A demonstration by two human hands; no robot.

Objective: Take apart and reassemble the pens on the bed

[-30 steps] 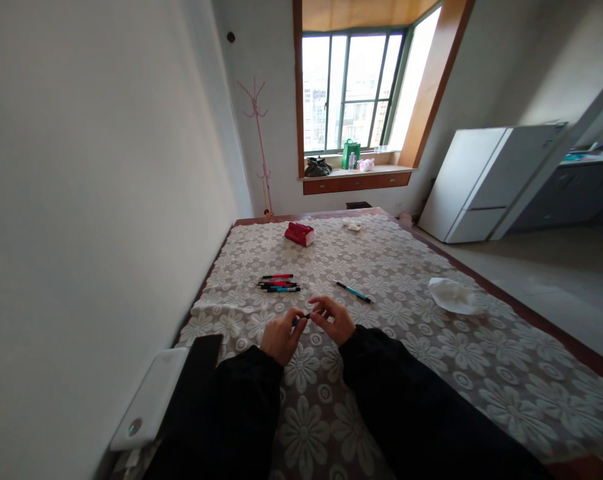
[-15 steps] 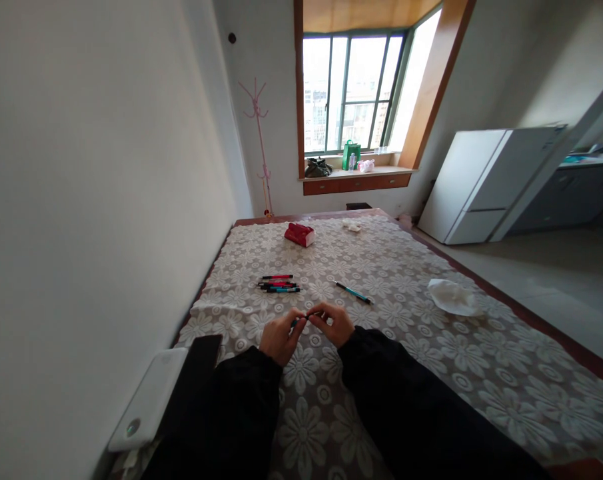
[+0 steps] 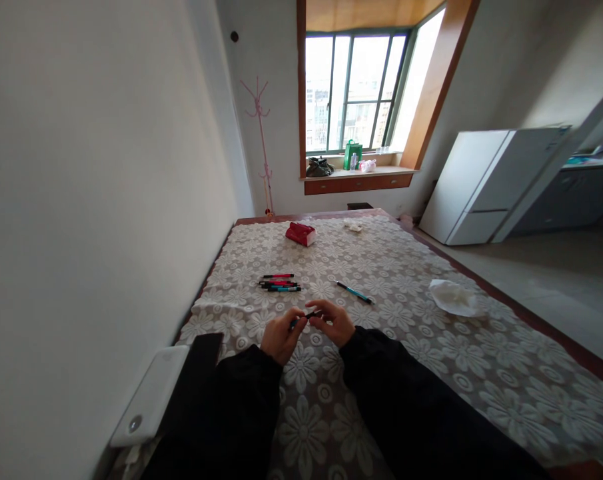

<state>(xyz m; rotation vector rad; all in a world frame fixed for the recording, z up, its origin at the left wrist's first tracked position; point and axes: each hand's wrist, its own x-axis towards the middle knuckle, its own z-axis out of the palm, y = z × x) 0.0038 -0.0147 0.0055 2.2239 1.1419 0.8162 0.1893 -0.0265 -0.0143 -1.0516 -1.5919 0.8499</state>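
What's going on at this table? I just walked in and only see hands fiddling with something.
A person in dark sleeves holds a small pen between the left hand and right hand, just above the lace tablecloth. More pens lie in a cluster ahead, and one teal pen lies apart to the right. A red packet sits farther back.

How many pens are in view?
About 6: one held between left hand and right hand, roughly four in a cluster beyond, one teal pen alone to the right. Cluster count uncertain.

White walls, bright bay window point(image 3: 354, 93) — pink coat stand point(image 3: 261, 133), white fridge point(image 3: 491, 183) right
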